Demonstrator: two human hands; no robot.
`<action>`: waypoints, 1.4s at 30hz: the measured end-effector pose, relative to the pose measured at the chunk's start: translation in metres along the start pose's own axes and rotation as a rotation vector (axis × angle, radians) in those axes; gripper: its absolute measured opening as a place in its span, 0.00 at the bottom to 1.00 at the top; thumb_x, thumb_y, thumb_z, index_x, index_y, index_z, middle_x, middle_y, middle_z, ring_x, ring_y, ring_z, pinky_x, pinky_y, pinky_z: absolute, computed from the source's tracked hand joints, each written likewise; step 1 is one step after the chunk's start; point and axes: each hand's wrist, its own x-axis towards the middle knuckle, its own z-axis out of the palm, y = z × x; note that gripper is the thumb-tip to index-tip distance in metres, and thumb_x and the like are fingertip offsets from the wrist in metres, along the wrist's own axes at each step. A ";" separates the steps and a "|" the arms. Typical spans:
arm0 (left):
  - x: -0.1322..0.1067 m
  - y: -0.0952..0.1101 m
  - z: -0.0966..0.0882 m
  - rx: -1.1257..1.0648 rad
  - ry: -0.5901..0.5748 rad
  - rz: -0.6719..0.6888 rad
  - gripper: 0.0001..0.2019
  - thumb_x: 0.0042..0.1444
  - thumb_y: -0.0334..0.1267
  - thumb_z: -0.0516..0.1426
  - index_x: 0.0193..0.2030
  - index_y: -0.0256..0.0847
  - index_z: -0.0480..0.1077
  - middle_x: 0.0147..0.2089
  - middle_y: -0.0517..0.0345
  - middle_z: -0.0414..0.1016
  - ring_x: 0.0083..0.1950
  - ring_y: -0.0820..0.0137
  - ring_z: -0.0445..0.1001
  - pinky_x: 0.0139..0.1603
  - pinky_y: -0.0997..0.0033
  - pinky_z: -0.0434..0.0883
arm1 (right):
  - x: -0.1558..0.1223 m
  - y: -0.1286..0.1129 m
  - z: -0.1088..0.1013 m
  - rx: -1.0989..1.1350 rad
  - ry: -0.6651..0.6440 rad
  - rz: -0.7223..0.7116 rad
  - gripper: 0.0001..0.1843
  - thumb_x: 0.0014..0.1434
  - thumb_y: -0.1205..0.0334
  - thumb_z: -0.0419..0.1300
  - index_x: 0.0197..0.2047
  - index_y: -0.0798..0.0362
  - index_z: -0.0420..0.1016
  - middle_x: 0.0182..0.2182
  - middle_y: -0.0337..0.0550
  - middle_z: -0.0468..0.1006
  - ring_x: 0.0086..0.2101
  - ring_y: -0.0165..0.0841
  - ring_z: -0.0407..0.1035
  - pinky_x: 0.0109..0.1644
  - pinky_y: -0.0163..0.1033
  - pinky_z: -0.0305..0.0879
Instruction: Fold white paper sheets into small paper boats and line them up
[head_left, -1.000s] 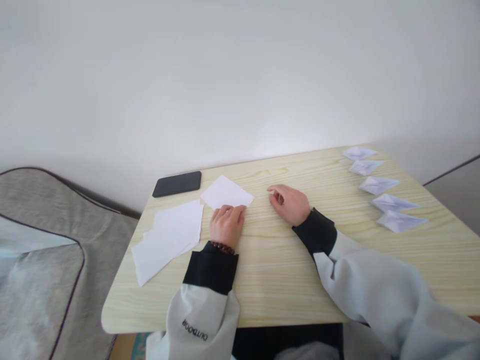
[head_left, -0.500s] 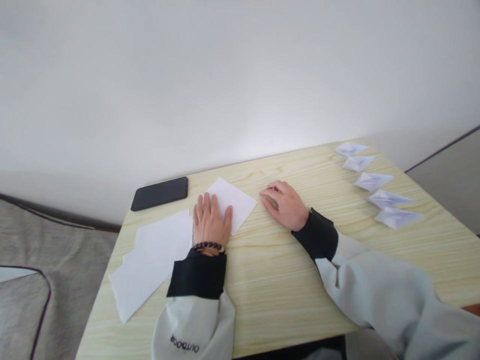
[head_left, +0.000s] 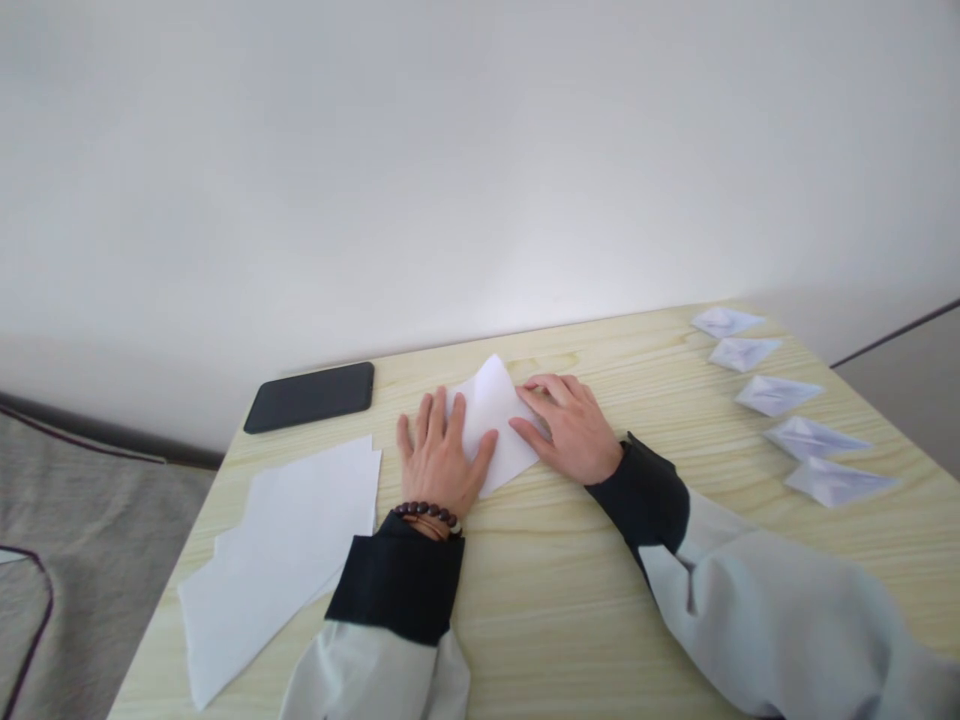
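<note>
A small white sheet of paper lies on the table between my hands, with a raised fold standing up near its far corner. My left hand rests flat on the left side of the sheet, fingers spread. At the right side of the sheet, my right hand has curled thumb and fingers on the paper, gripping its folded part; the palm hides the right corner. Beside my left wrist lies an overlapping stack of white paper sheets.
A black phone lies at the back left of the wooden table, near the white wall. Several folded white paper pieces form a row along the right edge. Grey fabric shows beyond the left edge.
My right hand has gone from beside the sheet to its right side and taken hold. The flat sheet now has a raised fold. The sheet and my left hand have shifted right.
</note>
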 end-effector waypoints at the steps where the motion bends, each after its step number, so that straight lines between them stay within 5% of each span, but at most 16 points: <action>1: 0.003 0.001 0.001 -0.012 -0.002 0.020 0.27 0.58 0.51 0.49 0.61 0.41 0.60 0.65 0.44 0.56 0.66 0.51 0.52 0.63 0.41 0.47 | 0.001 0.001 0.001 0.019 0.019 0.018 0.20 0.60 0.51 0.52 0.50 0.54 0.70 0.49 0.51 0.70 0.48 0.44 0.61 0.51 0.48 0.57; 4: 0.010 0.000 0.000 -0.067 0.027 0.046 0.22 0.57 0.50 0.51 0.59 0.51 0.63 0.64 0.47 0.57 0.64 0.50 0.54 0.61 0.39 0.49 | 0.003 0.004 0.001 0.165 0.102 0.071 0.14 0.60 0.56 0.53 0.44 0.55 0.70 0.44 0.50 0.73 0.45 0.40 0.64 0.50 0.45 0.59; 9: 0.011 -0.005 -0.004 -0.412 0.064 0.098 0.26 0.57 0.44 0.53 0.62 0.46 0.58 0.56 0.49 0.68 0.59 0.56 0.62 0.61 0.48 0.57 | 0.003 0.007 -0.006 0.456 0.033 0.171 0.07 0.58 0.58 0.55 0.32 0.53 0.67 0.27 0.40 0.75 0.29 0.31 0.69 0.36 0.36 0.62; 14: 0.005 0.001 -0.014 -1.193 -0.097 -0.169 0.45 0.54 0.44 0.58 0.68 0.48 0.28 0.47 0.50 0.75 0.40 0.63 0.76 0.36 0.62 0.74 | -0.001 0.012 -0.009 0.690 -0.019 0.231 0.09 0.57 0.57 0.55 0.39 0.53 0.67 0.22 0.34 0.72 0.20 0.25 0.61 0.25 0.31 0.56; 17: 0.004 0.003 -0.018 -1.471 -0.170 -0.318 0.50 0.46 0.44 0.64 0.68 0.45 0.34 0.48 0.48 0.76 0.41 0.63 0.77 0.37 0.63 0.75 | -0.004 0.015 -0.008 0.852 -0.002 0.271 0.12 0.56 0.57 0.57 0.41 0.54 0.68 0.19 0.32 0.65 0.18 0.24 0.57 0.21 0.30 0.53; 20: 0.005 0.001 -0.021 -1.520 -0.314 -0.427 0.39 0.39 0.46 0.67 0.58 0.33 0.60 0.42 0.44 0.78 0.41 0.60 0.77 0.41 0.62 0.75 | -0.007 0.015 -0.010 1.034 -0.090 0.291 0.15 0.56 0.54 0.57 0.43 0.54 0.68 0.18 0.32 0.67 0.17 0.24 0.59 0.20 0.30 0.54; 23: 0.006 -0.001 -0.022 -1.488 -0.391 -0.450 0.28 0.39 0.49 0.66 0.45 0.32 0.70 0.36 0.46 0.80 0.35 0.61 0.78 0.38 0.64 0.76 | -0.008 0.014 -0.014 1.123 -0.235 0.270 0.17 0.56 0.53 0.58 0.45 0.54 0.68 0.23 0.37 0.75 0.20 0.27 0.66 0.22 0.31 0.60; 30: 0.005 -0.007 -0.017 -1.396 -0.439 -0.385 0.27 0.46 0.52 0.62 0.48 0.34 0.69 0.28 0.52 0.79 0.26 0.67 0.75 0.26 0.70 0.72 | -0.008 0.016 -0.016 1.122 -0.202 0.207 0.16 0.59 0.55 0.55 0.46 0.55 0.71 0.19 0.34 0.71 0.16 0.22 0.58 0.17 0.28 0.51; 36: 0.009 -0.015 -0.017 -1.458 -0.570 -0.379 0.32 0.47 0.61 0.56 0.48 0.34 0.70 0.31 0.49 0.79 0.27 0.65 0.76 0.26 0.70 0.71 | -0.009 0.020 -0.014 1.078 -0.238 0.170 0.20 0.59 0.54 0.55 0.52 0.54 0.68 0.23 0.37 0.76 0.18 0.26 0.65 0.19 0.29 0.58; 39: 0.011 -0.016 -0.024 -1.538 -0.700 -0.417 0.45 0.43 0.73 0.45 0.56 0.35 0.64 0.32 0.43 0.79 0.28 0.59 0.77 0.23 0.66 0.70 | -0.008 0.023 -0.016 0.889 -0.163 0.036 0.15 0.59 0.58 0.53 0.46 0.52 0.75 0.33 0.43 0.80 0.30 0.31 0.73 0.31 0.34 0.67; 42: 0.011 -0.015 -0.028 -1.565 -0.768 -0.409 0.47 0.44 0.74 0.41 0.58 0.37 0.61 0.36 0.40 0.78 0.31 0.57 0.77 0.24 0.64 0.71 | -0.007 0.023 -0.019 0.817 -0.130 -0.051 0.16 0.60 0.64 0.50 0.44 0.49 0.77 0.43 0.42 0.79 0.42 0.33 0.73 0.45 0.38 0.68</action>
